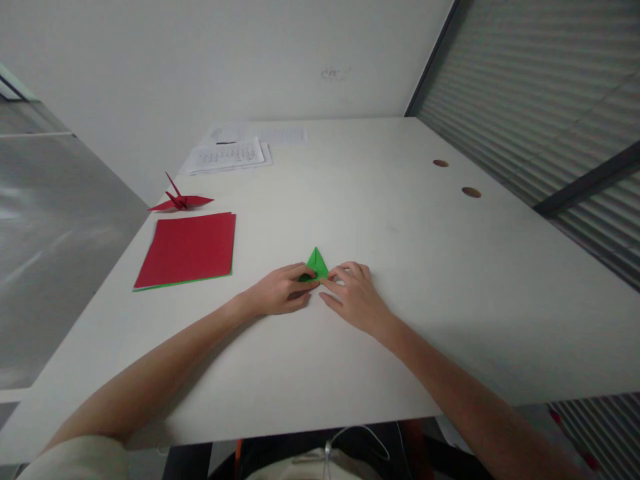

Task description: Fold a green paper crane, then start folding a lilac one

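Note:
A small piece of folded green origami paper lies on the white table in front of me, its pointed tip facing away and a crease running down its middle. From the left, my left hand presses fingertips on its lower left side. My right hand touches the lower right edge with its fingers, the index finger meeting the left hand's fingers near the bottom. Both hands are closed around the paper's near end, and the fingers hide part of that lower edge.
A stack of red and green paper squares lies to the left, with a red paper crane just beyond it. Printed sheets rest at the far left. Two round holes pierce the table at right, near the window blinds.

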`<state>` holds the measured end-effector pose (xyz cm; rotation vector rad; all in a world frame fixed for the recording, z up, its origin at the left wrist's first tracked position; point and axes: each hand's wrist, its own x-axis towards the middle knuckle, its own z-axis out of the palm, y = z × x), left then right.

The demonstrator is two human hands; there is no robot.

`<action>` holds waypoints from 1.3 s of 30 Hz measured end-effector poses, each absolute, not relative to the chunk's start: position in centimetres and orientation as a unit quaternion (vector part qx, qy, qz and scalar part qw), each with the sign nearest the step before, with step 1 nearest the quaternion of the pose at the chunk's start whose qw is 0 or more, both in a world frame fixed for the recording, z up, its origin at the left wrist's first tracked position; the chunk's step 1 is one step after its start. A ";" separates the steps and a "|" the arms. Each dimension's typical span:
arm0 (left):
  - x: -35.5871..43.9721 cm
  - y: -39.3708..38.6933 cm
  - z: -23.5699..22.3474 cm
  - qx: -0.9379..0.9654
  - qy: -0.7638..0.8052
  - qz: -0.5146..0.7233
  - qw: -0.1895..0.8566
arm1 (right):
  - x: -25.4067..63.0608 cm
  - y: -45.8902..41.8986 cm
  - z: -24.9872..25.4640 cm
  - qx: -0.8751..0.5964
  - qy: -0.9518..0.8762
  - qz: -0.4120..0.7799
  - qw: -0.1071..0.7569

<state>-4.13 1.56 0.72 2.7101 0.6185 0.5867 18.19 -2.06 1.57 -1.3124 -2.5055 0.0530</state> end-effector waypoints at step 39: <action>-3.3 -1.1 6.4 0.767 0.362 0.416 0.327 | 18.7 -1.7 4.5 -0.308 -0.786 0.241 0.479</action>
